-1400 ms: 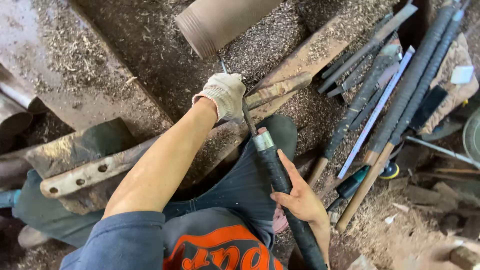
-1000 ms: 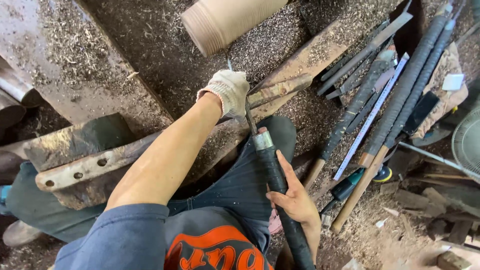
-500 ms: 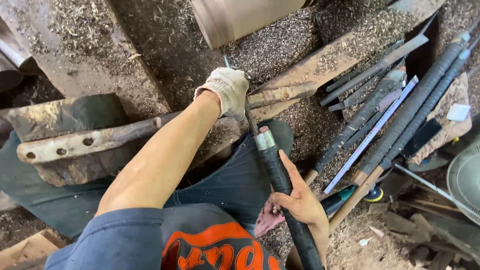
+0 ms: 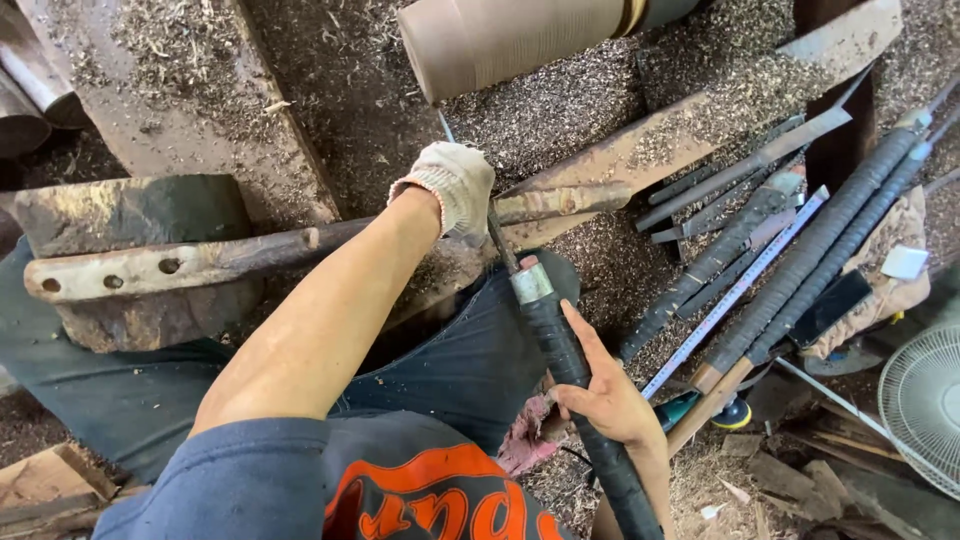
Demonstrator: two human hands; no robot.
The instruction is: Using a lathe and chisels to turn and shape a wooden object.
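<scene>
My left hand (image 4: pixel 450 185), in a white work glove, grips the thin steel blade of a long turning tool (image 4: pixel 560 345) and rests on a rusty metal bar (image 4: pixel 300 248) that runs across in front of me. My bare right hand (image 4: pixel 605 395) holds the tool's black wrapped handle low over my lap. The blade tip points up at a pale wooden cylinder (image 4: pixel 520 40) lying across the top of the view. The tip itself is partly hidden behind the glove.
Several long black-wrapped tools (image 4: pixel 800 250) and a white ruler (image 4: pixel 730 295) lie in a row at the right. Wood shavings cover the ground. A white fan grille (image 4: pixel 925 400) sits at the right edge. A heavy block (image 4: pixel 130 215) supports the bar at left.
The view has shifted, so the cylinder and bar sit differently in frame. Both hands keep their grip on the tool, with the gloved hand still on the bar.
</scene>
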